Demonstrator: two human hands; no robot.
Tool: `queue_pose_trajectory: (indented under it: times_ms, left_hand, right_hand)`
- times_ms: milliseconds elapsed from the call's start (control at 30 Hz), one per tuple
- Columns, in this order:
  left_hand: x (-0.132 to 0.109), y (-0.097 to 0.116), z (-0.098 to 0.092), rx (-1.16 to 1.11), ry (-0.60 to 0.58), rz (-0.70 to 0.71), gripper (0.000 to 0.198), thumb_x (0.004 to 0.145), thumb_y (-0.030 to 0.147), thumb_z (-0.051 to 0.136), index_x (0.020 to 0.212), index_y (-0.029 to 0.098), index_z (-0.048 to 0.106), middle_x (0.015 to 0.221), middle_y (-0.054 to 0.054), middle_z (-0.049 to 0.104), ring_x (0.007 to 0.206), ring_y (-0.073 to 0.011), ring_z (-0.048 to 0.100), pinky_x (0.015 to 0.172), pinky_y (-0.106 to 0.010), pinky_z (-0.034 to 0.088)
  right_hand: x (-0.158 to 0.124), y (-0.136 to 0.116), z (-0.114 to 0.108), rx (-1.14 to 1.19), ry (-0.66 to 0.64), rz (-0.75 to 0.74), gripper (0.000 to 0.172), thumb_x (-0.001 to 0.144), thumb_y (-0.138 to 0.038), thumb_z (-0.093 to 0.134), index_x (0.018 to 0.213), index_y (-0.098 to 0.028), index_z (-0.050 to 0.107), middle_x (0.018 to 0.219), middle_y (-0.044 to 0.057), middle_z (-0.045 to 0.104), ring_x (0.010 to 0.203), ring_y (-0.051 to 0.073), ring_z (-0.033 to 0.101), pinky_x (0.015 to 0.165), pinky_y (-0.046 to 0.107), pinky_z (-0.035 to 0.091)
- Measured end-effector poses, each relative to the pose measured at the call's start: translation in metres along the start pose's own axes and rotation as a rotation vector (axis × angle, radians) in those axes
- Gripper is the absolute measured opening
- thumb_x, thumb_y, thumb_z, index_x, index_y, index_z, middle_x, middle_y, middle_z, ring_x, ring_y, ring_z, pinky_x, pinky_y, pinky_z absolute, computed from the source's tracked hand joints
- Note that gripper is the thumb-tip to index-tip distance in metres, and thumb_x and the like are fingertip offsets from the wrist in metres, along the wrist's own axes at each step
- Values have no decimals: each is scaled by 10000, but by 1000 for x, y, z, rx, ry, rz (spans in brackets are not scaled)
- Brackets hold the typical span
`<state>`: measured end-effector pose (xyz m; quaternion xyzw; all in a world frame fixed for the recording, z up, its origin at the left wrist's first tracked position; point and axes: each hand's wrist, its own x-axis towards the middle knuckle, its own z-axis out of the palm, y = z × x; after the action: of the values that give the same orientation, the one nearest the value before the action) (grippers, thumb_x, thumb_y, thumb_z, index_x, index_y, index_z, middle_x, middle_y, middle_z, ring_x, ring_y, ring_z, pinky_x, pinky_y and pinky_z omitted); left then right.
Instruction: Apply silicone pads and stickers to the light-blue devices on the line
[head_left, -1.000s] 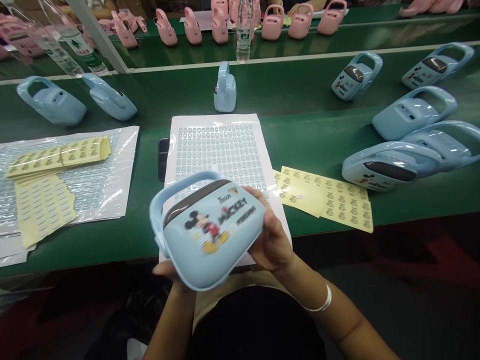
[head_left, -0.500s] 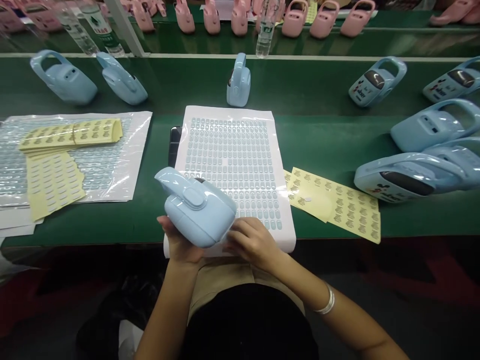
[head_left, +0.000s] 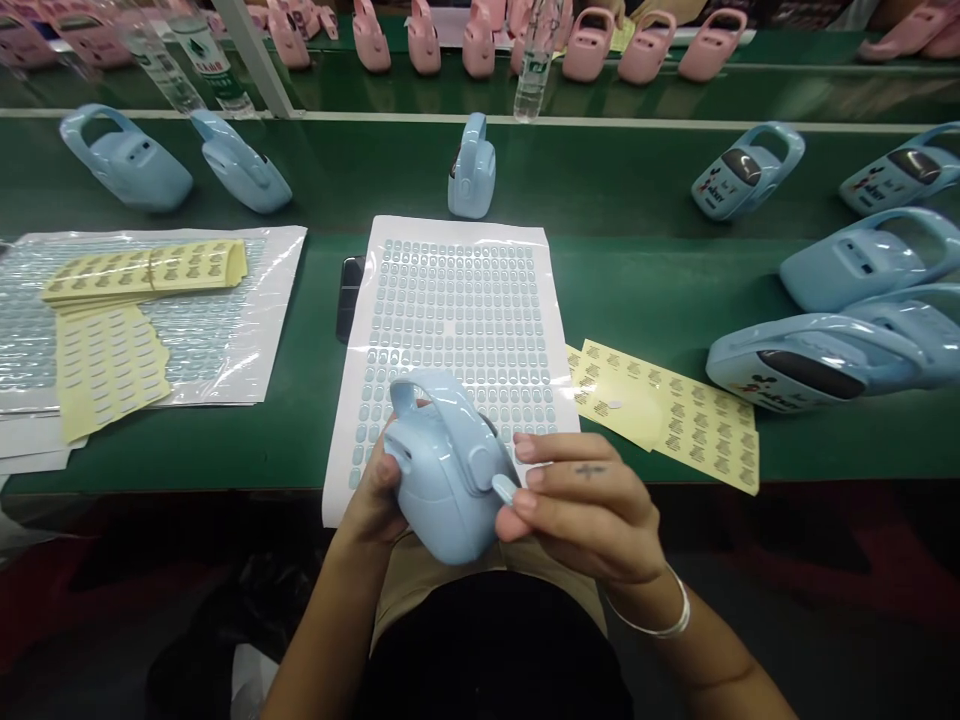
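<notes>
My left hand point(head_left: 371, 490) cups a glossy pale blue handled device point(head_left: 442, 480) from below, above the lower part of a white sheet. The device's printed face is turned out of sight, and an oval button shows on its side. My right hand point(head_left: 592, 510) is beside it, with a small pale blue oval piece point(head_left: 505, 489) held at the fingertips, almost touching the device. The white sheet point(head_left: 457, 226) carries rows of similar small oval pieces.
Several pale blue devices point(head_left: 847, 360) lie on the green bench at both sides. Yellow label sheets point(head_left: 675, 425) lie to the right. A plastic sleeve point(head_left: 165, 330) with labels and a phone point(head_left: 349, 298) lie left. Pink devices point(head_left: 645, 50) and a water bottle point(head_left: 532, 70) stand beyond a divider.
The device has turned from its printed face to its side, handle now upward. My right hand has moved from beneath it to its right, now holding the small oval piece.
</notes>
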<state>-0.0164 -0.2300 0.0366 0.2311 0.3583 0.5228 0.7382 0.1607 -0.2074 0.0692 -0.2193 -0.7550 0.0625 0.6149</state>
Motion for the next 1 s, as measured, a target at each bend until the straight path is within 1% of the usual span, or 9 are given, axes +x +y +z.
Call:
queue_pose_trajectory:
  times_ms: [67,167,333,500,700,767,833,933,1000]
  left_hand:
    - [-1,-2,1,14,-30,-39,735,503,645,731,1010,126,619,995,-141,626,945,-341,605,823,-477,500]
    - [-1,-3,1,30,-57,-39,665,522,616,741,972,143,614,950,-117,632,922,-318,617,819,-443,504]
    - [-2,-1,-1,26,-97,-16,717,539,585,752,1095,180,549,954,-89,630,917,-300,620,826,-410,498]
    - [-2,-1,-2,23,-103,-18,718,560,584,740,1124,196,522,958,-77,627,915,-295,624,816,-398,500]
    - [-3,0,-1,3,-40,-20,735,548,548,764,1150,214,511,963,-63,635,973,-305,611,843,-390,499]
    - [-4,0,0,-5,-12,-24,730,543,541,770,1148,217,521,971,-66,640,997,-319,605,856,-403,498]
    - [-5,0,1,-22,5,-48,711,549,542,766,1131,203,541,980,-84,646,1021,-339,596,869,-429,494]
    - [-6,1,3,-71,-9,-109,704,555,570,751,1106,174,564,991,-117,649,1060,-369,576,886,-471,484]
    - [-6,0,6,-95,-53,-150,713,544,594,747,1097,178,572,989,-120,650,1078,-379,565,890,-485,482]
  right_hand:
    - [-2,-4,2,-11,-32,-14,70,770,-155,685,813,-145,631,780,9,554,881,166,637,705,293,647]
    - [-5,-5,3,-20,-15,-12,65,764,-154,690,796,-141,635,766,1,531,865,152,629,700,269,650]
    - [-3,-4,3,-18,-27,0,62,768,-149,687,791,-121,636,752,1,519,854,157,634,653,254,648]
    - [1,-6,5,-10,-10,5,46,769,-126,682,761,-118,637,727,0,533,824,156,636,632,249,637]
    - [6,-6,7,24,-37,97,45,789,-170,670,774,-146,635,691,-4,548,789,154,622,604,278,614]
    - [5,-5,6,41,-41,91,40,798,-186,661,781,-162,634,683,-3,560,800,160,619,611,282,602]
    - [2,-2,3,63,-73,70,120,837,-289,614,801,-179,644,721,20,589,865,186,606,642,309,597]
    - [0,8,-3,73,-167,43,340,896,-475,444,847,-227,672,908,62,611,1022,232,558,757,391,578]
    - [2,20,-5,119,-157,109,403,922,-500,345,874,-270,672,1055,61,573,1061,222,555,817,411,554]
